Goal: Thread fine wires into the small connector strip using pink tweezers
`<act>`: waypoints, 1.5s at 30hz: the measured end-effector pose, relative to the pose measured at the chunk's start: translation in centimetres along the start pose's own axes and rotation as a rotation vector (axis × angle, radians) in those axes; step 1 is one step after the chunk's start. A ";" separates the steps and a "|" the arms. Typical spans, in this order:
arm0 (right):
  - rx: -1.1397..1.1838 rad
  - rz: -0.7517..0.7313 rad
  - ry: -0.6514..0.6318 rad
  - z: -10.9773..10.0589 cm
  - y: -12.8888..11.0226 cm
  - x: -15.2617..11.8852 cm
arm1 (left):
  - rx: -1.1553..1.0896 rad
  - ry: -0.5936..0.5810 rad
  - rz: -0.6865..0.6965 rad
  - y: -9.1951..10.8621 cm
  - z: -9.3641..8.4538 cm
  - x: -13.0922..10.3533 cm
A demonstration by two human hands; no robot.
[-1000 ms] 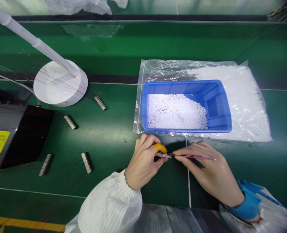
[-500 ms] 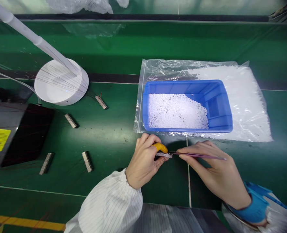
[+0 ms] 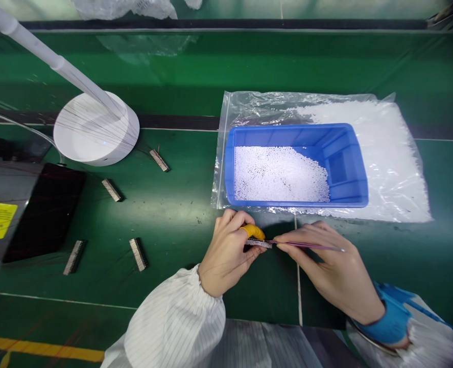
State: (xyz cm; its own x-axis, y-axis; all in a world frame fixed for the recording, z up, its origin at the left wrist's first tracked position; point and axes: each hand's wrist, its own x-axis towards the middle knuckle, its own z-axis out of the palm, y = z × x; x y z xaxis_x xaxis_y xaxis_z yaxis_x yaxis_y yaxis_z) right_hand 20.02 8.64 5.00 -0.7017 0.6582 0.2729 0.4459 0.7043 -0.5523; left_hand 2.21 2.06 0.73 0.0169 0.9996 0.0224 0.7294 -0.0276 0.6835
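My left hand (image 3: 228, 255), with a yellow cover on one finger, pinches a small grey strip-shaped part (image 3: 260, 244) that has a dark toothed edge. Closed around thin pinkish tweezers (image 3: 310, 246), my right hand (image 3: 335, 271) is just to the right of it. The tweezers' tips reach the right end of the part; what lies between them is too small to tell. Right behind both hands stands a blue bin (image 3: 297, 204) holding small white beads (image 3: 280, 174). The bin rests on a clear bag (image 3: 395, 163) filled with white material.
Several similar strip parts lie at the left, one (image 3: 138, 254) nearest my left sleeve. Behind them is a round white base (image 3: 96, 133) with a slanting tube (image 3: 69, 71). A dark box (image 3: 42, 212) with a yellow label sits at the far left. Fine reddish wires cross the left side.
My right hand and the tweezers have shifted slightly left, closer to the strip part. My left hand keeps its hold, almost unmoved.
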 end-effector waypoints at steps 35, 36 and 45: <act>-0.021 0.003 0.008 0.4 -0.2 -0.2 | -0.099 -0.077 -0.105 0.4 -0.4 0.3; -0.025 0.002 0.004 0.4 -0.2 -0.2 | -0.098 -0.076 -0.101 0.3 -0.4 0.3; -0.020 0.009 0.004 0.2 -0.4 -0.3 | -0.084 -0.074 -0.087 0.3 -0.3 0.3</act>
State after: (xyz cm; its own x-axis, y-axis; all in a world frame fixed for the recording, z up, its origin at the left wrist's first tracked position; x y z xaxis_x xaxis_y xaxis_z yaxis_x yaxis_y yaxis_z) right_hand 19.93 8.11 5.01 -0.6953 0.6654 0.2717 0.4629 0.7038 -0.5390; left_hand 2.17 2.33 1.15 0.0085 0.9958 -0.0916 0.6704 0.0623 0.7394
